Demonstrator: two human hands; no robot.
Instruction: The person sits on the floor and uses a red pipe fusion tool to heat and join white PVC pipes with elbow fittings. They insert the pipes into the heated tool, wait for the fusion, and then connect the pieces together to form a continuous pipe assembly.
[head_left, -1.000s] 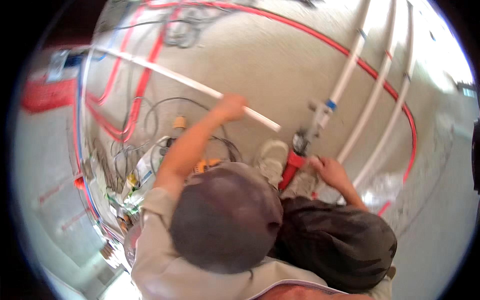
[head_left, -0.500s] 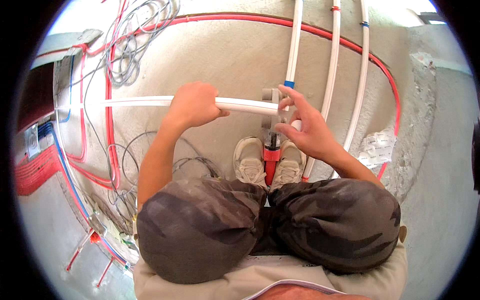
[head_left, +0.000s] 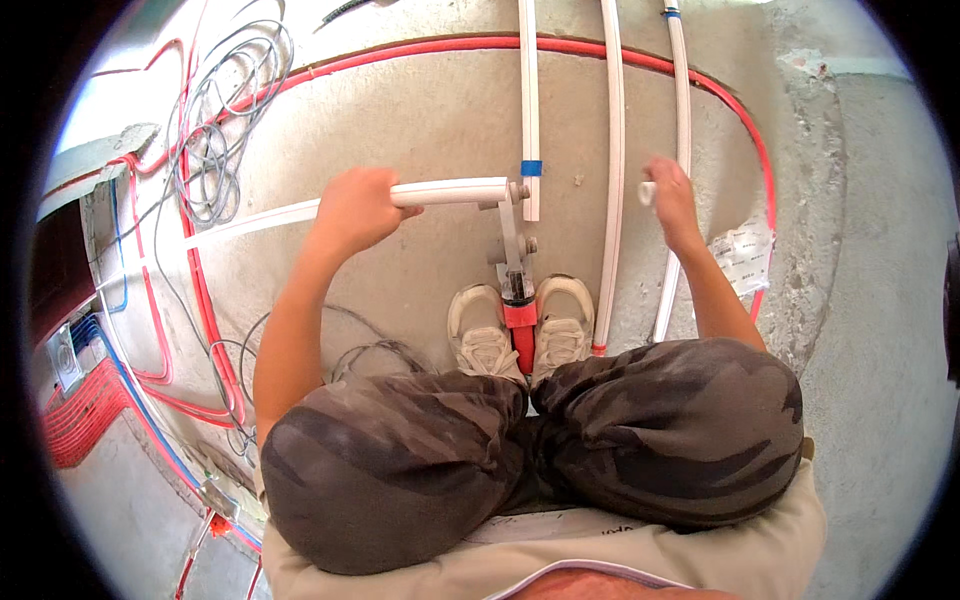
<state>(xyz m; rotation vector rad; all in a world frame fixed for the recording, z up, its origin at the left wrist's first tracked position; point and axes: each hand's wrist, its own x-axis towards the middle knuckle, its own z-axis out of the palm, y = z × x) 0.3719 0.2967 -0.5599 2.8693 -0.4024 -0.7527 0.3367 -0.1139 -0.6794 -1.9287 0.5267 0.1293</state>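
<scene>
My left hand is wrapped round a long white plastic pipe. The pipe's near end lies against, or right beside, the upper grey round die of a pipe welding tool; I cannot tell whether it is seated there. That tool stands on the floor, its red handle between my shoes. Off to the right, my right hand is closed on a short white plastic piece, whose round end shows past the fingers. Whether it is a fitting or a pipe stub cannot be made out.
Three white pipes run along the concrete floor ahead, the left one with a blue band. A red conduit curves behind and to the right. Loose grey cable coils at the left. A torn wrapper lies by the right wall.
My right hand has moved away from the welding tool to the right, with the short white piece in it. My left hand keeps its hold on the pipe. The whole view has shifted somewhat.
</scene>
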